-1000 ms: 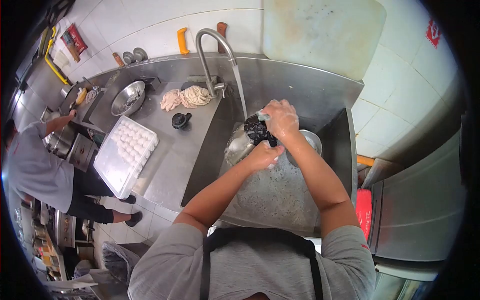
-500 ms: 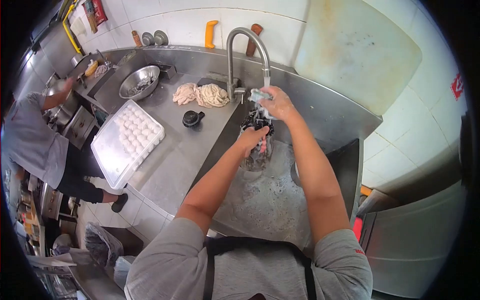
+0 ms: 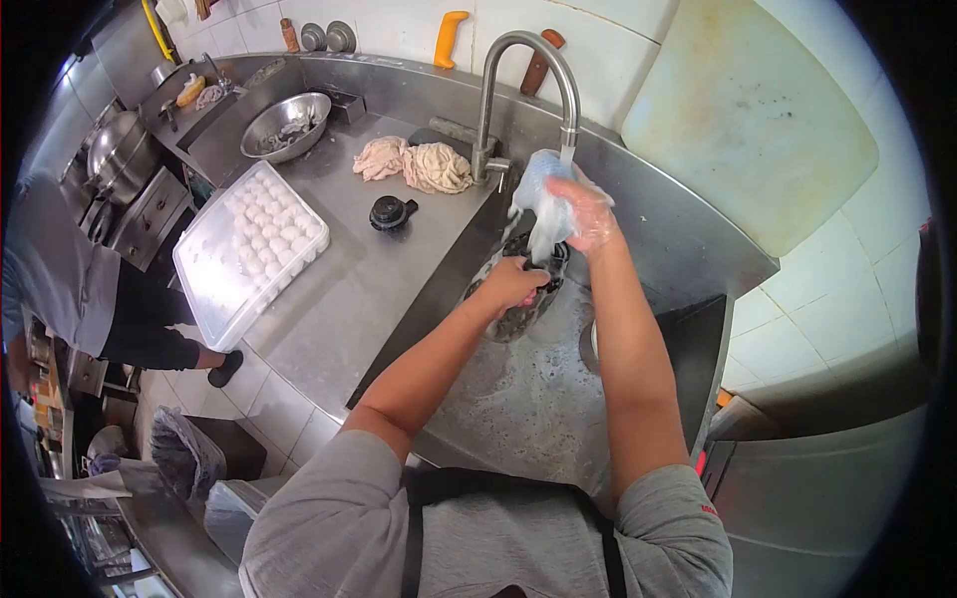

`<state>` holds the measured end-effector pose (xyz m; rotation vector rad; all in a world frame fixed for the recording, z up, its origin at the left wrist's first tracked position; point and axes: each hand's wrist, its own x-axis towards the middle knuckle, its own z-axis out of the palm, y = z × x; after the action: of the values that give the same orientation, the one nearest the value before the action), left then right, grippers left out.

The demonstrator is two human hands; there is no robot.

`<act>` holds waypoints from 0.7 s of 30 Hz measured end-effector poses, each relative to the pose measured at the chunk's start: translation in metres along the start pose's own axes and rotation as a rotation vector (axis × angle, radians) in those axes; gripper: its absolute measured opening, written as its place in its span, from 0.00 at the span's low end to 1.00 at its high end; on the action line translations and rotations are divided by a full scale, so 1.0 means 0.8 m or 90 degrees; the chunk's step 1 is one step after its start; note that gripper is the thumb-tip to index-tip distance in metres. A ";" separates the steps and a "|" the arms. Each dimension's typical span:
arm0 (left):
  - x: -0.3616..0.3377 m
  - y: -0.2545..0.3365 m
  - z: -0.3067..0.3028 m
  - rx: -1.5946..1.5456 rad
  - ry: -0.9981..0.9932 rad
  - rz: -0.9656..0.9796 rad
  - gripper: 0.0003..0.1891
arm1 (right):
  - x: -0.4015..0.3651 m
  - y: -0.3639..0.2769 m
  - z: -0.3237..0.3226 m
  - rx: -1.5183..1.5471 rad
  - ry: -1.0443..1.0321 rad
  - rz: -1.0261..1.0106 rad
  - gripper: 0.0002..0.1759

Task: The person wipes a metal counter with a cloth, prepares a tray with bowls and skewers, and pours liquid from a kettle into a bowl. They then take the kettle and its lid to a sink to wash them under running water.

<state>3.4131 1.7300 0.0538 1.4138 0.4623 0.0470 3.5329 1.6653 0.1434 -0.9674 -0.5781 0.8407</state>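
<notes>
Under the running faucet (image 3: 533, 50), my right hand (image 3: 588, 211) is closed on a soapy, pale blue cloth (image 3: 546, 194), with white suds and water falling from it. Lower in the steel sink (image 3: 543, 419), my left hand (image 3: 513, 286) grips the black top of a clear pitcher-like container (image 3: 513, 324). The container is tilted and wet, and its lower part is hard to make out. A round black lid (image 3: 389, 212) lies on the counter left of the sink.
A plastic box (image 3: 219, 299) of white balls sits at the counter's left edge. Bunched cloths (image 3: 437, 167) and a metal bowl (image 3: 286, 128) stand behind. A co-worker (image 3: 60, 269) is at far left. A large board (image 3: 748, 110) leans against the wall.
My right hand has turned, and the cloth looks larger and more spread, with more suds. My left hand keeps its grip. The camera view has shifted, and the co-worker's raised arm is down.
</notes>
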 end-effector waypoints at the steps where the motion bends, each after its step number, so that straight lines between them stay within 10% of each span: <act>1: 0.000 0.002 -0.002 0.021 0.001 0.008 0.13 | 0.001 -0.002 0.008 -0.049 0.022 0.005 0.31; 10: -0.019 0.007 -0.008 0.012 0.068 0.076 0.12 | 0.008 -0.015 0.028 -0.472 0.126 -0.091 0.17; 13: -0.026 0.011 -0.005 -0.015 0.073 0.126 0.12 | -0.002 -0.026 0.023 -0.943 0.225 -0.050 0.15; 17: -0.025 0.016 -0.004 0.038 0.095 0.159 0.13 | -0.026 -0.001 -0.017 -1.143 0.009 -0.227 0.10; 21: -0.032 0.013 0.007 0.133 0.110 0.206 0.13 | -0.024 -0.008 -0.038 -1.158 0.192 -0.180 0.07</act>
<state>3.3944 1.7186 0.0713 1.6885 0.3847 0.3941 3.5472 1.6331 0.1335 -2.4779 -1.1711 -0.3620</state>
